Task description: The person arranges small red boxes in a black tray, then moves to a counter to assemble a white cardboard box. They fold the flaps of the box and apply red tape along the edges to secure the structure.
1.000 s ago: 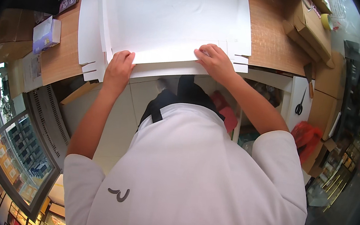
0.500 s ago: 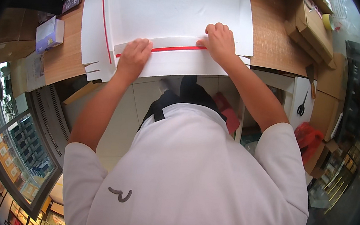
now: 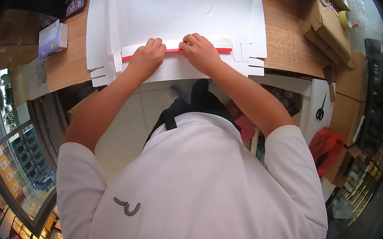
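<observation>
**Red strip (image 3: 224, 50) lay across a white cardboard sheet (image 3: 182, 3) on the desk (image 3: 285, 40)**

The sheet lay flat in front of the person, its near edge just below both hands. The left hand (image 3: 147, 57) touched the red strip left of its middle, its fingers bunched and curled; the right hand (image 3: 199, 53) met it just beside, fingers also bent and drawn together. Whether either hand pinched the strip or only pressed on it, I could not tell, since the undersides were hidden.

The sheet was plain white, with a narrow folded panel (image 3: 113, 28) down its left side. The strip was bright red and thin, ran slightly uphill to the right, and stopped short of the sheet's right edge, near some thin dark lines.

Counted from the left: one purple-and-white pack (image 3: 52, 43), two left slits (image 3: 96, 67) in one sheet, one red strip, two right slits (image 3: 258, 58), one pair of black scissors (image 3: 320, 114) and one yellow tape roll (image 3: 343, 18).
</observation>
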`<action>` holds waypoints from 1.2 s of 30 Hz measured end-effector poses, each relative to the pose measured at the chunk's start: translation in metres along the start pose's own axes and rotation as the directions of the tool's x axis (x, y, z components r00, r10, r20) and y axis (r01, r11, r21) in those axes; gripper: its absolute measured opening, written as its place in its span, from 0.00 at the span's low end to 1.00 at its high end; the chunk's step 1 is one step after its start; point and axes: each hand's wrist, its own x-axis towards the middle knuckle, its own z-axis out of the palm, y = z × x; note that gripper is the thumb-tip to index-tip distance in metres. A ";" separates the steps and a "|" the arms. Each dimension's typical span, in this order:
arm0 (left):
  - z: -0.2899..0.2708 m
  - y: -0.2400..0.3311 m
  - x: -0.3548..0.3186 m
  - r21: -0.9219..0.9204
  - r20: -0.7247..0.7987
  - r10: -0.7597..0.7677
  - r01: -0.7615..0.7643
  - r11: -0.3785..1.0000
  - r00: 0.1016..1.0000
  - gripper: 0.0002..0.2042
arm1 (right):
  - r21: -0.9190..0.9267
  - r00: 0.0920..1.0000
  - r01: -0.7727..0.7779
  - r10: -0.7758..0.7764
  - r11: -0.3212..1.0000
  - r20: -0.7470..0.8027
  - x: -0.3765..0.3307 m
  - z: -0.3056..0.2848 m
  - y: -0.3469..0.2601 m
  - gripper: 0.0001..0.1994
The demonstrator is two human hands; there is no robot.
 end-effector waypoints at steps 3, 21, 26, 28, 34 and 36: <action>0.006 0.015 0.003 -0.046 -0.302 -0.020 0.006 0.999 0.953 0.07 | -0.040 0.999 0.046 -0.046 0.998 0.010 0.001 0.005 0.004 0.04; -0.015 -0.067 0.014 -0.144 0.329 -0.467 0.533 0.834 0.821 0.12 | -0.089 0.731 -0.455 0.429 0.886 0.531 0.013 -0.060 0.064 0.09; -0.007 -0.040 0.035 0.097 0.061 -0.476 0.470 0.878 0.877 0.07 | -0.280 0.836 -0.384 0.460 0.880 0.298 0.017 -0.055 0.063 0.13; 0.005 -0.024 0.040 -0.157 0.239 -0.515 0.556 0.816 0.823 0.06 | -0.340 0.845 -0.313 0.424 0.887 0.327 0.027 -0.061 0.060 0.15; 0.006 0.009 0.050 -0.248 0.229 -0.582 0.625 0.741 0.781 0.23 | -0.125 0.752 -0.525 0.528 0.842 0.396 0.022 -0.046 0.041 0.15; 0.012 0.009 0.049 -0.269 0.176 -0.589 0.614 0.742 0.789 0.25 | -0.119 0.719 -0.571 0.565 0.812 0.405 0.031 -0.036 0.024 0.23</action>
